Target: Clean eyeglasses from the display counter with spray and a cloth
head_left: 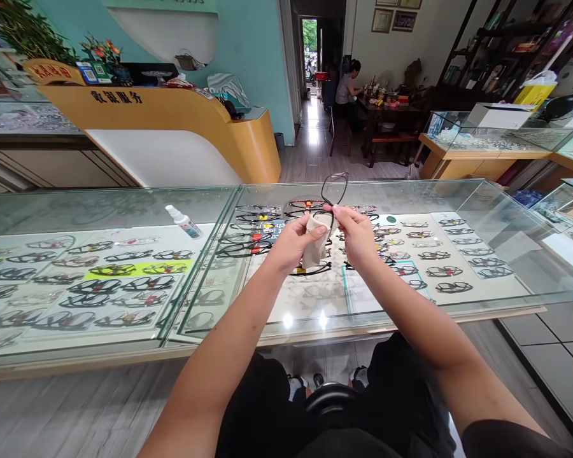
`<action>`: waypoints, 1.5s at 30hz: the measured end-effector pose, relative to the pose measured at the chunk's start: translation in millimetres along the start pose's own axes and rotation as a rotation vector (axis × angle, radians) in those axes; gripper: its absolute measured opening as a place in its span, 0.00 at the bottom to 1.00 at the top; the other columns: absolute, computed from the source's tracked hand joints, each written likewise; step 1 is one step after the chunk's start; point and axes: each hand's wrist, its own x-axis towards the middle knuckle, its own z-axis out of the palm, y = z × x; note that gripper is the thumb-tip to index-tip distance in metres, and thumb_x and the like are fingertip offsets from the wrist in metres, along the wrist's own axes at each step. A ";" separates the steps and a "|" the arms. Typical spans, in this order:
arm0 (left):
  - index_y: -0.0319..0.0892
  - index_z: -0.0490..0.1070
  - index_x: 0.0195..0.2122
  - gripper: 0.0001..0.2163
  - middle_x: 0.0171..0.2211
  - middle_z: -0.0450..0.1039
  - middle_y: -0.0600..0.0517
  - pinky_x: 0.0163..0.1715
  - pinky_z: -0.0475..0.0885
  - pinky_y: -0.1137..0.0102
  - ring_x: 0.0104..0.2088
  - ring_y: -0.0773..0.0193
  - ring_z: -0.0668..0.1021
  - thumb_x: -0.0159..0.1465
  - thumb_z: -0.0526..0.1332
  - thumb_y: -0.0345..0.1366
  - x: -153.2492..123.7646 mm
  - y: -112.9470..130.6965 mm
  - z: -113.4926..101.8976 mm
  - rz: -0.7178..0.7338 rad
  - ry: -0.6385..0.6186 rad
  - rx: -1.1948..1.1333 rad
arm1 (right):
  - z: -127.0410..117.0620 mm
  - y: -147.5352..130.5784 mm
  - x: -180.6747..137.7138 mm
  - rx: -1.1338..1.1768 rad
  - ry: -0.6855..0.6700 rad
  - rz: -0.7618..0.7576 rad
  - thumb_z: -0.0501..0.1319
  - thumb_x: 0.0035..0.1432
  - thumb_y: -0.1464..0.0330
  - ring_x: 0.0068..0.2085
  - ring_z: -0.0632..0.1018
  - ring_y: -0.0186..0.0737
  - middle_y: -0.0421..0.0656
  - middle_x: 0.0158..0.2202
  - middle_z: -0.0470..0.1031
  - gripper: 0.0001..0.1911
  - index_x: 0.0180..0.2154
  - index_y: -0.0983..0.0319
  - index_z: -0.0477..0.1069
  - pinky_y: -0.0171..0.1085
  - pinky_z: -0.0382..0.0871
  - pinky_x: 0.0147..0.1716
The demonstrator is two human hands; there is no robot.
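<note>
Cleaning cloth and eyewear held above a glass-topped display table [310,310]. The left hand [290,245] grips a beige cloth [315,251] between thumb and fingers. The right hand [360,236] pinches dark-rimmed eyeglasses [335,189], one lens projecting beyond the fingertips, the lower part beside the cloth. A white spray bottle [184,222] stands to the left; rows of spectacle frames [444,271] lie beneath the glass.

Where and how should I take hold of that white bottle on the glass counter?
Probably best around the body of the white bottle, below its cap, coming from its right with your left hand. It appears upright, its slim sides are exposed, and that hand is nearer, though it holds a cloth.
</note>
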 end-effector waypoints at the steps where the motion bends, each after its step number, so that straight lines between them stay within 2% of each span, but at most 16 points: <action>1: 0.40 0.80 0.42 0.25 0.32 0.76 0.55 0.33 0.69 0.71 0.30 0.68 0.74 0.52 0.84 0.50 -0.2 0.5 -0.1 -0.006 -0.004 0.000 | 0.3 -0.9 -0.3 0.007 -0.001 -0.002 0.73 0.59 0.52 0.42 0.72 0.42 0.43 0.37 0.83 0.16 0.37 0.57 0.90 0.43 0.69 0.47; 5: 0.40 0.80 0.44 0.27 0.34 0.80 0.52 0.35 0.71 0.69 0.31 0.64 0.78 0.52 0.84 0.51 -1.7 4.0 2.2 -0.033 -0.038 -0.033 | 0.3 -1.6 -0.9 -0.013 -0.002 -0.013 0.73 0.58 0.51 0.41 0.74 0.42 0.42 0.35 0.80 0.17 0.36 0.56 0.90 0.43 0.70 0.46; 13: 0.39 0.80 0.44 0.28 0.34 0.82 0.52 0.35 0.71 0.70 0.30 0.66 0.78 0.50 0.85 0.51 -2.6 5.7 7.6 0.024 -0.001 -0.044 | 0.2 2.3 -3.5 -0.083 -0.049 -0.004 0.71 0.60 0.47 0.42 0.76 0.42 0.44 0.42 0.84 0.21 0.40 0.57 0.89 0.42 0.73 0.42; 16: 0.39 0.80 0.43 0.28 0.31 0.79 0.54 0.32 0.69 0.72 0.28 0.68 0.75 0.51 0.84 0.53 -1.9 2.7 8.1 0.044 0.043 -0.056 | 4.3 0.9 -7.0 -0.079 -0.091 0.012 0.72 0.59 0.45 0.42 0.77 0.43 0.45 0.43 0.86 0.23 0.38 0.57 0.88 0.41 0.73 0.40; 20: 0.40 0.80 0.43 0.28 0.29 0.78 0.55 0.27 0.67 0.73 0.26 0.68 0.75 0.52 0.83 0.55 -1.4 1.3 8.9 0.039 0.060 -0.088 | 7.4 -2.5 -8.8 -0.021 -0.145 -0.029 0.75 0.54 0.43 0.40 0.77 0.41 0.43 0.37 0.84 0.24 0.31 0.57 0.85 0.41 0.75 0.42; 23: 0.39 0.81 0.40 0.27 0.28 0.78 0.54 0.29 0.70 0.73 0.28 0.67 0.76 0.52 0.83 0.56 -1.9 4.3 9.2 0.058 0.021 -0.115 | 5.6 -6.6 -8.1 -0.010 -0.144 -0.056 0.76 0.54 0.43 0.36 0.75 0.39 0.42 0.34 0.81 0.24 0.29 0.57 0.84 0.39 0.74 0.35; 26: 0.38 0.82 0.39 0.27 0.30 0.81 0.51 0.29 0.72 0.72 0.27 0.66 0.77 0.54 0.82 0.57 -3.2 9.2 7.7 0.029 -0.023 -0.124 | 2.0 -10.2 -7.0 -0.029 -0.137 -0.064 0.76 0.54 0.43 0.35 0.74 0.39 0.42 0.33 0.77 0.24 0.30 0.57 0.86 0.37 0.71 0.27; 31: 0.38 0.81 0.40 0.24 0.33 0.83 0.47 0.33 0.80 0.66 0.33 0.57 0.85 0.55 0.81 0.52 -4.2 14.1 6.0 -0.067 -0.073 -0.174 | -1.7 -10.5 -5.4 -0.020 -0.126 -0.041 0.76 0.56 0.45 0.36 0.73 0.39 0.42 0.34 0.74 0.22 0.35 0.56 0.88 0.34 0.70 0.22; 35: 0.39 0.80 0.41 0.22 0.32 0.82 0.50 0.29 0.80 0.69 0.29 0.62 0.83 0.55 0.81 0.50 -2.3 13.6 7.8 -0.083 -0.013 -0.215 | 0.0 -12.1 -6.4 -0.008 -0.189 -0.066 0.77 0.54 0.45 0.37 0.73 0.40 0.43 0.35 0.75 0.22 0.30 0.57 0.85 0.37 0.76 0.23; 39: 0.40 0.80 0.43 0.28 0.31 0.79 0.55 0.26 0.78 0.74 0.26 0.70 0.78 0.48 0.85 0.49 -1.8 12.6 8.7 -0.090 0.022 -0.242 | 2.0 -14.3 -8.9 -0.083 -0.214 -0.108 0.76 0.55 0.42 0.36 0.75 0.41 0.42 0.32 0.72 0.25 0.28 0.57 0.82 0.38 0.78 0.27; 42: 0.41 0.80 0.44 0.31 0.30 0.79 0.56 0.28 0.78 0.74 0.26 0.70 0.78 0.44 0.87 0.50 -3.1 13.4 8.5 -0.101 0.010 -0.222 | 1.4 -13.4 -9.4 -0.107 -0.213 -0.098 0.75 0.55 0.41 0.37 0.76 0.41 0.42 0.32 0.72 0.26 0.28 0.58 0.81 0.38 0.77 0.27; 45: 0.41 0.81 0.46 0.31 0.33 0.81 0.54 0.30 0.78 0.72 0.29 0.66 0.81 0.47 0.86 0.49 -4.8 14.1 7.4 -0.085 -0.033 -0.167 | -0.5 -12.1 -7.5 -0.087 -0.192 -0.077 0.75 0.55 0.43 0.37 0.74 0.40 0.42 0.34 0.75 0.25 0.30 0.58 0.83 0.37 0.74 0.27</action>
